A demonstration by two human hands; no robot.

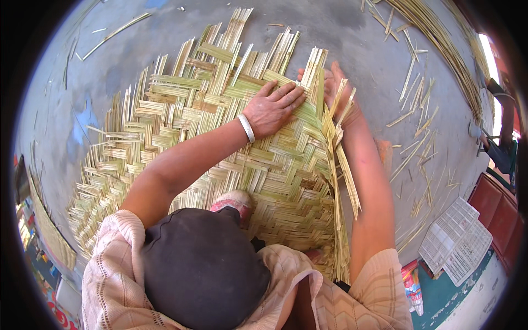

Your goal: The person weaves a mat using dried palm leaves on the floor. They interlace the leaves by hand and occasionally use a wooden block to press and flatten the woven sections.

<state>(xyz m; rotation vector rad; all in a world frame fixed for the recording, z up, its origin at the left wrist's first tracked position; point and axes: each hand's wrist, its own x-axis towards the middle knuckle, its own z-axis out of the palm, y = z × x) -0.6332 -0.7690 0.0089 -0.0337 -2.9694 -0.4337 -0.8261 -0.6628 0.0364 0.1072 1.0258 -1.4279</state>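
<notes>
A large mat (264, 165) of flattened, split reed strips in a zigzag weave spreads under me, pale straw with greenish bands. Loose strip ends fan out along its far edge. My left hand (275, 108) lies flat on the weave near the upper right edge, palm down, with a white band around the wrist. At that edge my right hand (345, 102) is behind several upright strips (335, 124), which partly cover it. Its visible fingers are stretched and apart. Bent, splintered strips hang down along the mat's right side, beside my right forearm. My shoe (232, 202) rests on the mat.
A long bundle of split reeds (440, 44) curves along the upper right. Loose slivers (421, 110) litter the grey floor (352, 27). White plastic grids (456, 239) stand at lower right, beside a dark red padded thing (499, 220) and a red packet (412, 286).
</notes>
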